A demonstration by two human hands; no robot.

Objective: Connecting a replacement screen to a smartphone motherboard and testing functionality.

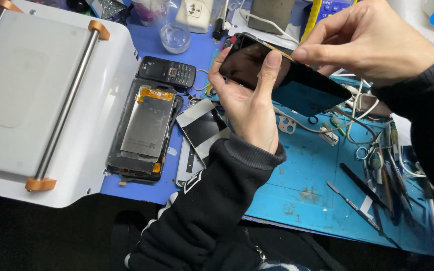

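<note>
L hand [249, 108] is curled around a black phone [282, 75], thumb up along the glass face and fingers wrapped behind its left edge, so it grips the phone firmly. R hand [365, 42] comes in from the upper right w/ thumb and forefinger pinched on the phone's top edge near the L thumb tip; other fingers loosely bent, not touching anything else. Phone is held in the air, tilted, screen facing up toward the camera, above the blue mat [307, 185] and clear of it.

Just below the L wrist lies a thin glass/screen panel [202, 128] w/ a grey back, partly under the black sleeve [212, 200]. Left of that, an opened phone body [146, 130] lies flat, metal shield and orange flex strip showing. Above it sits a small black keypad phone [167, 72]. Further left a white heating plate machine [36, 100] w/ a steel roller bar and orange end caps fills the corner of the counter. At the back stands a clear glass cup [175, 35]. To the right, under the R forearm, white cables [357, 108], tweezers [350, 200] and other thin tools lie scattered on the mat.
</note>
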